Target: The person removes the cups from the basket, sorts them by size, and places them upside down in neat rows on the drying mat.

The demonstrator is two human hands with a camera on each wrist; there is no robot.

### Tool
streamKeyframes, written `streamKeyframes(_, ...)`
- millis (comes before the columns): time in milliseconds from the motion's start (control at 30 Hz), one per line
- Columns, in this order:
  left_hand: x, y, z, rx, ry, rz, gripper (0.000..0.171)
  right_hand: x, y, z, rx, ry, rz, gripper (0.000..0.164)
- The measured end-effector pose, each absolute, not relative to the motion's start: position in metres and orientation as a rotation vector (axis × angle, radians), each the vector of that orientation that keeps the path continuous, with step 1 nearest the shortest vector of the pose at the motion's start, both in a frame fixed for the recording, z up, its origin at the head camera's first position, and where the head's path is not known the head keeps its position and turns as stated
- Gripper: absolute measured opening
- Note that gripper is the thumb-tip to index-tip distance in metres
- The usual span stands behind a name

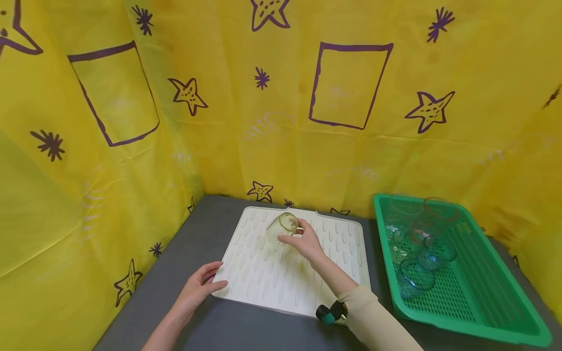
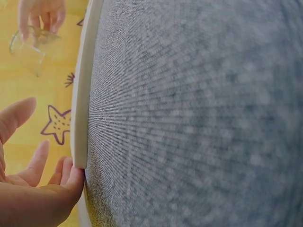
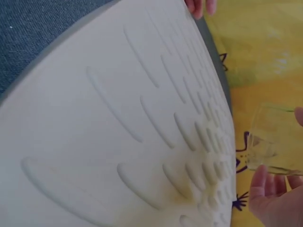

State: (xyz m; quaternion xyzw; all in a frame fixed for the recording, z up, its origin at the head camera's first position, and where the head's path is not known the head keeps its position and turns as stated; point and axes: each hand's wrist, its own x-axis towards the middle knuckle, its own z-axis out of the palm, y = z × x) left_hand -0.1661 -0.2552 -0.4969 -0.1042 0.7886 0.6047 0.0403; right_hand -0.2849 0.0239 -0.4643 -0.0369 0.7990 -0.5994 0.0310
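A clear drinking glass with a yellow-green tinted rim (image 1: 277, 231) is tilted over the upper middle of a white ridged drying mat (image 1: 259, 263). My right hand (image 1: 306, 242) grips it by the side, thumb and fingers round the wall. In the right wrist view the glass (image 3: 272, 142) shows at the right edge, apart from the mat's surface. My left hand (image 1: 197, 286) is at the mat's near left corner. Its fingers are spread and relaxed, and in the left wrist view the lower fingertips (image 2: 71, 177) touch the mat's edge.
A green plastic basket (image 1: 505, 273) stands right of the mat, with several clear glasses (image 1: 417, 275) grouped in its left part. Behind and to the left hangs a yellow cloth (image 1: 281, 161) with purple drawings. The tabletop (image 1: 184, 243) is dark grey.
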Motion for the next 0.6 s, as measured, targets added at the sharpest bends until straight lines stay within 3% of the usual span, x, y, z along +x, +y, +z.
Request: streamKeyframes(600,-0.165,-0.253,-0.494,-0.358,2.403,1.833,0.063,-0.316,-0.001,-0.47,-0.179,2.595,-1.699,0.072)
